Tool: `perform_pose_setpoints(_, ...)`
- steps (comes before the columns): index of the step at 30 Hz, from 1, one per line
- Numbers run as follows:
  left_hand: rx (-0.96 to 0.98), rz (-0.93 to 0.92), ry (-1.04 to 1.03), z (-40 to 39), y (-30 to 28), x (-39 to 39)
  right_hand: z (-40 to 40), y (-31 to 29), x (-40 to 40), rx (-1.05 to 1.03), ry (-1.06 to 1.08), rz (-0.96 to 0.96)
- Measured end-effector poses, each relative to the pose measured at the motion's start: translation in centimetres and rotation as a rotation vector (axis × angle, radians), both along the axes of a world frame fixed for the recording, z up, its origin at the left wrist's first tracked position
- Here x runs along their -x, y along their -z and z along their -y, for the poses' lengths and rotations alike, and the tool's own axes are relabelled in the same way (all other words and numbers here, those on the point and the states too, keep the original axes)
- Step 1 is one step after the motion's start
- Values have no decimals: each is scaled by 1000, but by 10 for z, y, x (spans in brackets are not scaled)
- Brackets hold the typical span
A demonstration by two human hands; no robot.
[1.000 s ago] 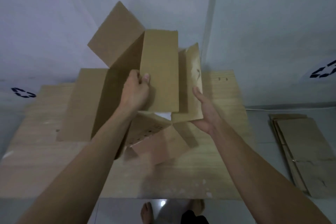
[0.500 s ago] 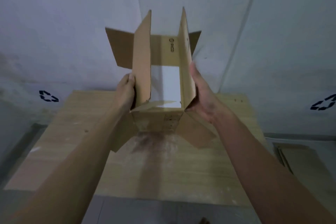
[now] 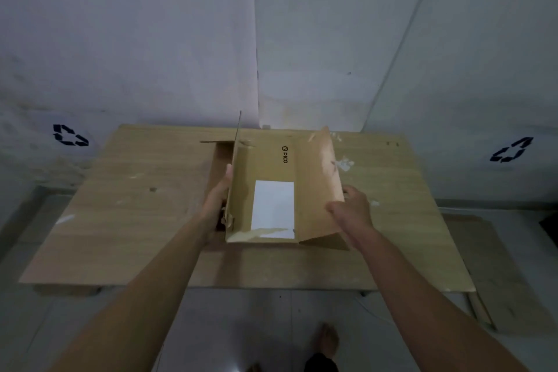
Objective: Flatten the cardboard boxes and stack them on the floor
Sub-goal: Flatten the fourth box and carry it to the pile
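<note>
The box (image 3: 283, 190), nearly collapsed, lies on the table (image 3: 136, 205) with its long axis running away from the person and its white label facing up. The left hand (image 3: 216, 202) presses straight fingers against its left wall; the right hand (image 3: 351, 208) pinches the right panel's edge. Flattened cardboard (image 3: 501, 275) lies on the tiled floor at right. Grey walls carry recycling marks (image 3: 70, 135).

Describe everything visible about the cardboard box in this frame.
The cardboard box is plain brown, nearly collapsed flat on the wooden table. Its top panel bears a white label and a small PICO mark. A right panel slants up, pinched by the right hand; the left hand touches its left edge.
</note>
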State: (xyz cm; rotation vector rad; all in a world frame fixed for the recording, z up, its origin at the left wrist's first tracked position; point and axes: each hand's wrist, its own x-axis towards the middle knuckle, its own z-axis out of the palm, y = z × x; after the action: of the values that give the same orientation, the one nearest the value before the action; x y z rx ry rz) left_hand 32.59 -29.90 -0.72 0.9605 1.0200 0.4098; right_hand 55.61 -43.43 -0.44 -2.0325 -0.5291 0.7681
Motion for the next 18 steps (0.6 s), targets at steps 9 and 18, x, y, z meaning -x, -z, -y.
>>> perform_pose_setpoints(9, 92, -28, -162, 13, 25, 10, 1, 80, 46, 206, -851, 746)
perform_pose_setpoints(18, 245, -453, -192, 2, 109, 30, 1, 150, 51, 564, -1077, 427)
